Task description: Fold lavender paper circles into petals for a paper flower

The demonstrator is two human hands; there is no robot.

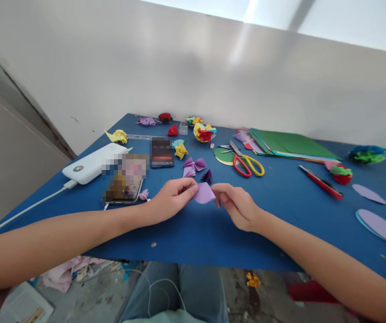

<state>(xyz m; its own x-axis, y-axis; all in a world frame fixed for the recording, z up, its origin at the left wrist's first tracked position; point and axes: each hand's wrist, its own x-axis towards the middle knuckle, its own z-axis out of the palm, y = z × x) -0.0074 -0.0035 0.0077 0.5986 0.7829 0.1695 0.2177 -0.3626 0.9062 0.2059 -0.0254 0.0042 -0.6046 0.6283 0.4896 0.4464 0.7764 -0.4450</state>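
Between the thumb and fingers of my left hand [176,197] is a small folded piece of purple paper [204,193], pinched at its left side. My right hand [236,204] is at the paper's right corner with fingers curled in, closed at its edge; the exact contact of the fingertips is partly hidden. Just beyond the paper lie several folded purple paper pieces [195,165] and one darker purple piece [207,175]. A pair of scissors [245,162] with red and yellow handles rests on the blue table [193,237], behind my right hand.
To the left are a white power bank [95,163] with a cable and two phones, one being the smaller dark phone [162,152]. Paper flowers [204,133] stand along the back. On the right are green paper sheets [290,143], a red cutter [321,182] and purple petal shapes [383,228].
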